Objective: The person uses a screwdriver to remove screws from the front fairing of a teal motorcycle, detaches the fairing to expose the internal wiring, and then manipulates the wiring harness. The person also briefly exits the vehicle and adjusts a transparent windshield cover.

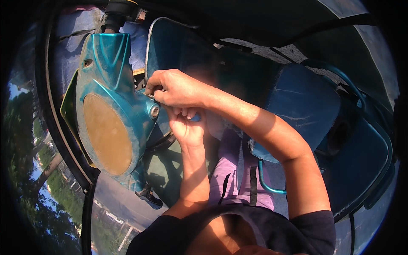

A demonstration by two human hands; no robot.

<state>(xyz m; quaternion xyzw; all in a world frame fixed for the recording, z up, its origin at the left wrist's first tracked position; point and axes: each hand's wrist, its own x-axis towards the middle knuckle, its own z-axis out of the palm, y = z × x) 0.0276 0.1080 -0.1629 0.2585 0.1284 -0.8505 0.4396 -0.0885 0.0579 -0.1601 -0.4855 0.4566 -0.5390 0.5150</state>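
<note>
A teal plastic handlebar housing [105, 73] with a tan oval face [107, 134] stands at the left. On its right side is a round metal lock or fitting [155, 111]. My right hand [175, 87] reaches across beside this fitting, thumb and index finger pinched on a small metal piece [151, 96] whose kind I cannot tell. Below it my left hand [188, 127] is raised palm up, its fingers partly bent. The right hand hides part of the left hand, so its hold is unclear. A small blue patch [195, 118] shows by its fingers.
A black handlebar grip [122, 11] rises at the top left, and a black lever [151, 199] sits low on the housing. A blue covered seat [301, 108] with teal metal rails [272, 191] is at the right. A dark frame bar [60, 137] and clear sheeting border the left.
</note>
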